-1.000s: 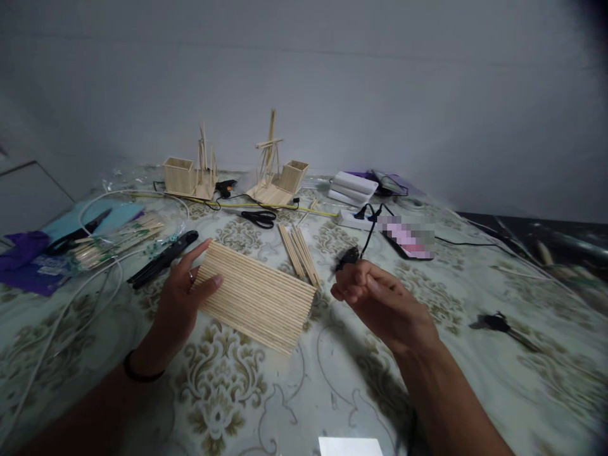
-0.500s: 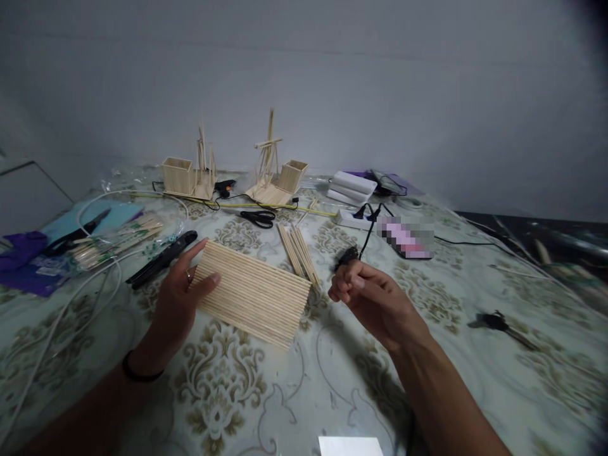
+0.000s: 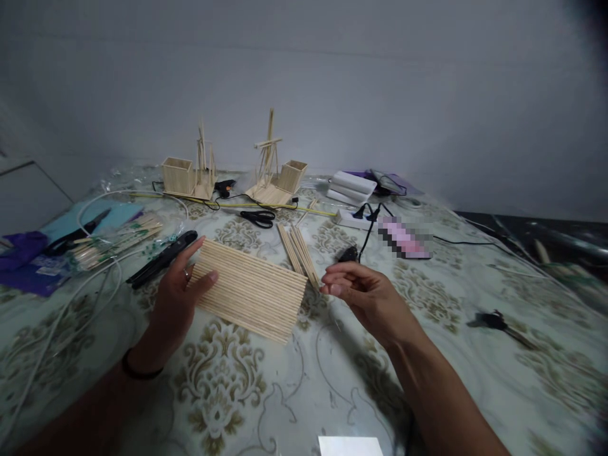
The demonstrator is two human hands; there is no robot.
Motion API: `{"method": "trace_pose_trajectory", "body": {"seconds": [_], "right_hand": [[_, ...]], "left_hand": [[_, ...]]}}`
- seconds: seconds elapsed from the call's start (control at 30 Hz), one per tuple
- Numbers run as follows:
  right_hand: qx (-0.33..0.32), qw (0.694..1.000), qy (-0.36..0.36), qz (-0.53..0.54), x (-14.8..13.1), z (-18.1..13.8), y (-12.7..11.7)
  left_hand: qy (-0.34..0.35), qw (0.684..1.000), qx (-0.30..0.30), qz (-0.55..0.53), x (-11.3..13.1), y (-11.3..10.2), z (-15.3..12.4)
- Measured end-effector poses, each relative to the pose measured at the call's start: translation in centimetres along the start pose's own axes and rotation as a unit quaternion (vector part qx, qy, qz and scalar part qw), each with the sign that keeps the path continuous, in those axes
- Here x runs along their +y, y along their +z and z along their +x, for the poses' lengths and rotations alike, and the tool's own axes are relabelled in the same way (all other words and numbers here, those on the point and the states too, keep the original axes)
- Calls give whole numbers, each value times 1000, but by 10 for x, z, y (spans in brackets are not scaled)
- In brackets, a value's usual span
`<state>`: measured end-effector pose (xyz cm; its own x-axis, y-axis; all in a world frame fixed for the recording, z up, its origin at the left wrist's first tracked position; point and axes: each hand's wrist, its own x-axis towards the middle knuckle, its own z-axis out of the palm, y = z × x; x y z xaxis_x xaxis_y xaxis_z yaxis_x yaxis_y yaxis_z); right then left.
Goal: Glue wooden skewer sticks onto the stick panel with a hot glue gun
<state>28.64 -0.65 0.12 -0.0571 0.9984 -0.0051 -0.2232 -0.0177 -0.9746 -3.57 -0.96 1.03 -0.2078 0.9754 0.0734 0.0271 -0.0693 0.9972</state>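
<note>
My left hand (image 3: 178, 297) grips the left end of a flat panel of wooden sticks (image 3: 251, 291), thumb on top and fingers behind its edge. The panel is tilted above the tablecloth, its sticks lying side by side. To the right of the panel, my right hand (image 3: 361, 294) has its thumb and fingertips pinched together. What they hold, if anything, is too small to make out. Just past the panel lie several loose wooden sticks (image 3: 298, 253). A black utility knife (image 3: 164, 258) rests beside my left fingers.
Two stick models, one left (image 3: 178, 177) and one right (image 3: 273, 180), stand by the wall. Black scissors (image 3: 258, 219), a power strip (image 3: 352, 218) with cables, and a pink phone-like object (image 3: 403, 237) lie ahead. Bagged sticks (image 3: 118, 240) are left; a dark tool (image 3: 496, 322) is right.
My right hand has turned slightly, its fingers straightening from a curl into a looser pinch. The panel in my left hand has shifted a little to the left and up.
</note>
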Motion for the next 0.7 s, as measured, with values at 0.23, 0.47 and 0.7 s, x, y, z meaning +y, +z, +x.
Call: {"method": "trace_pose_trajectory", "body": {"seconds": [0.23,0.47,0.7], "right_hand": [[22,999,23,-22,-2,-1,3],[36,998,31,-32,-1,0,4],[40,992,-29,-118,-4,-1,3]], "left_hand": [[9,1000,0,1,-1,0,1],[10,1000,6,1,0,0,1],[10,1000,0,16,1,0,1]]}}
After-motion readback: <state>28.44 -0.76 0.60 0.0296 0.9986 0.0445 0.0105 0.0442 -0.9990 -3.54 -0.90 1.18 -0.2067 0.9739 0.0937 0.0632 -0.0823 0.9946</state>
